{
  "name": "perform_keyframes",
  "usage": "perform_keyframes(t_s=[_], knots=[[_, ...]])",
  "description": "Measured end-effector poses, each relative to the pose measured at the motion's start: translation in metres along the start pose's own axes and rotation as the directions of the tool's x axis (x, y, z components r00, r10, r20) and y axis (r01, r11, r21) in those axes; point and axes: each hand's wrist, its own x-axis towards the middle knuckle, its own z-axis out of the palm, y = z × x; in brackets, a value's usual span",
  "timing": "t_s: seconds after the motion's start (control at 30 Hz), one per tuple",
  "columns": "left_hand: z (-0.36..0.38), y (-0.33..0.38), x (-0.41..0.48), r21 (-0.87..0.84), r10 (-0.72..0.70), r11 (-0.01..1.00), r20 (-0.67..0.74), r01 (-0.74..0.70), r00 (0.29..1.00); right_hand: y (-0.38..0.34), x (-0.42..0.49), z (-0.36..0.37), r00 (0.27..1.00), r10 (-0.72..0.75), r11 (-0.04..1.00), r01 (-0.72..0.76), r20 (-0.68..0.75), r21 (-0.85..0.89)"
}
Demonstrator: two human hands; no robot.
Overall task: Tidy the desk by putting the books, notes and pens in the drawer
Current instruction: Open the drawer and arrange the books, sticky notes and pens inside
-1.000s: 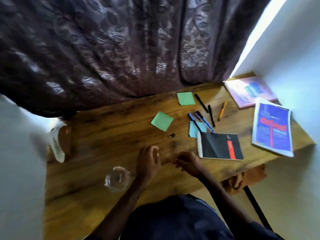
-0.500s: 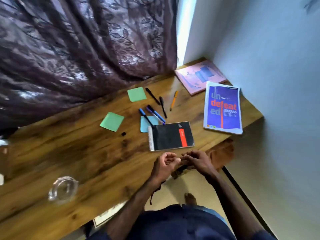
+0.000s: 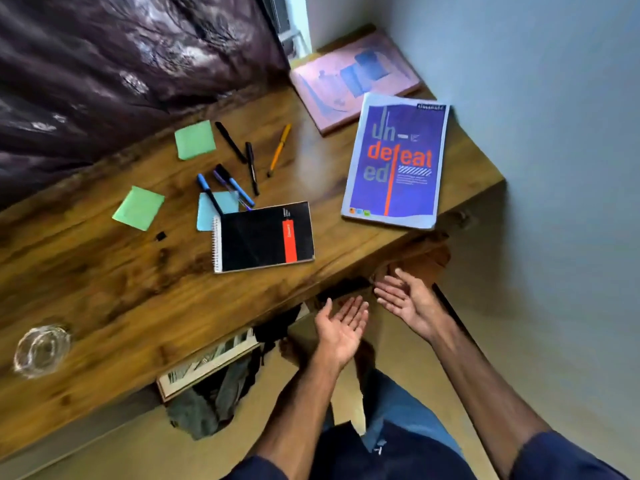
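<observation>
Well, both my hands are empty and spread, palms up with fingers straight: my left hand and right hand hover close together just off the near edge of the desk. Everything to tidy lies on the desktop (none of it touched): the black spiral notebook nearest me, the purple book to its right, the pink book in the far corner. Beyond the notebook lie one green note, another green note, a blue note with a blue pen across it, the dark pens and an orange pen.
</observation>
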Motion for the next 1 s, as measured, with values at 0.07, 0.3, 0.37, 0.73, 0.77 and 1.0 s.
perform_keyframes(t_s=[0.07,0.3,0.37,0.73,0.77,1.0], knots=[[0.006,-0.002,0.01,-0.135,0.031,0.99,-0.06,-0.039,0.998,-0.006,0.022,-0.006,1.0,0.017,0.991,-0.019,0.018,0.129],[0.019,0.025,0.066,-0.44,0.079,0.881,-0.228,-0.175,0.97,-0.013,0.092,0.0,0.997,-0.036,0.929,0.01,0.061,0.371],[0.022,0.028,0.084,-0.489,0.073,0.85,-0.258,-0.195,0.963,-0.01,0.107,0.003,0.996,-0.04,0.903,0.002,0.079,0.429],[0.015,0.012,0.085,-0.532,0.082,0.829,-0.192,-0.174,0.978,0.011,0.112,-0.018,0.995,-0.004,0.884,-0.041,0.095,0.465],[0.012,0.008,0.082,-0.545,0.063,0.824,-0.187,-0.157,0.98,0.013,0.106,-0.022,0.997,-0.007,0.892,-0.03,0.08,0.45],[-0.009,-0.039,0.059,-0.613,-0.026,0.784,-0.182,-0.093,0.983,0.037,0.074,-0.066,0.997,-0.027,0.894,-0.01,0.078,0.447]])
